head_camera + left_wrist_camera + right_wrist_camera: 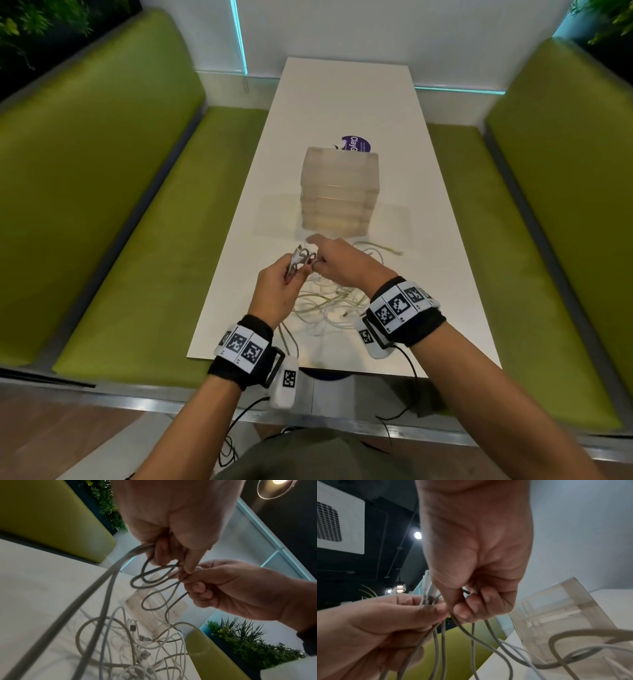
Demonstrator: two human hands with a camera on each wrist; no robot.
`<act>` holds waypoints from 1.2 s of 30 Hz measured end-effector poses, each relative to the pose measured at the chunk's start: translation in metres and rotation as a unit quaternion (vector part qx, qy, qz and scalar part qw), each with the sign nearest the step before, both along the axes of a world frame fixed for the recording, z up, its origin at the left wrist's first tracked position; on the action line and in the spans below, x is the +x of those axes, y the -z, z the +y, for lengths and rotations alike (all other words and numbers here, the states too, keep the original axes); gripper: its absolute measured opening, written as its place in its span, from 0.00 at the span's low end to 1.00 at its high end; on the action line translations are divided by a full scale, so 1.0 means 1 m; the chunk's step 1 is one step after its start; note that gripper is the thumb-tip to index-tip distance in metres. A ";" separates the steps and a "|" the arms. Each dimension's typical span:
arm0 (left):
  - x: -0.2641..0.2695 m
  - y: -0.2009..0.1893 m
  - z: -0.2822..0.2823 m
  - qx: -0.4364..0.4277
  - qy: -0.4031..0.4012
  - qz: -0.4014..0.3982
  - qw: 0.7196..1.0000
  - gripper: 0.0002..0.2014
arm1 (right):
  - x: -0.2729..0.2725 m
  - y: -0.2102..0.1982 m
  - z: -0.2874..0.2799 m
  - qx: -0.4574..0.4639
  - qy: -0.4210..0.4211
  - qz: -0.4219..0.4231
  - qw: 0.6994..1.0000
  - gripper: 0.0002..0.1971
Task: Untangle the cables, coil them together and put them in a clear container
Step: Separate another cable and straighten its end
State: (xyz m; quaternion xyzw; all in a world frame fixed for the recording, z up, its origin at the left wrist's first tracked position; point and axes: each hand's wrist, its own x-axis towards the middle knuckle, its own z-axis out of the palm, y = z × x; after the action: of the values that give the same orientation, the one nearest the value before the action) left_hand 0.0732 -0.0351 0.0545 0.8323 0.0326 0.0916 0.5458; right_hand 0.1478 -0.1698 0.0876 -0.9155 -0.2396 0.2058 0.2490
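From the head view, the left hand (274, 291) and right hand (342, 262) meet above the white bench (342, 102), each grip closed on strands of the cables (325, 305), whose tangle lies on the bench beneath them. The clear container (339, 192) stands just beyond.

The left wrist view shows thumb and fingers pinching grey loops, with the right hand pinching beside them.

The right wrist view shows both grips clamping cable strands, the container nearby.
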 end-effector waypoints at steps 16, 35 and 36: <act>-0.004 -0.015 0.016 -0.037 -0.063 -0.045 0.996 0.07 | 0.027 0.045 -0.017 0.043 0.052 -0.066 0.996 0.05; -0.002 -0.022 0.024 -0.096 0.017 0.019 0.995 0.08 | -0.004 -0.018 -0.010 0.247 -0.012 0.079 0.966 0.23; -0.004 -0.025 0.025 -0.119 0.029 0.035 0.992 0.09 | -0.006 -0.021 -0.011 0.240 -0.022 0.112 0.964 0.22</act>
State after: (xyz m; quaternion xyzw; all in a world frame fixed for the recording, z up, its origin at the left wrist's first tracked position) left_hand 0.0695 -0.0100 0.0798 0.7649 0.0379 0.0424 0.6416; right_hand 0.1423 -0.1807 0.1083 -0.7943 -0.2729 0.2492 0.4822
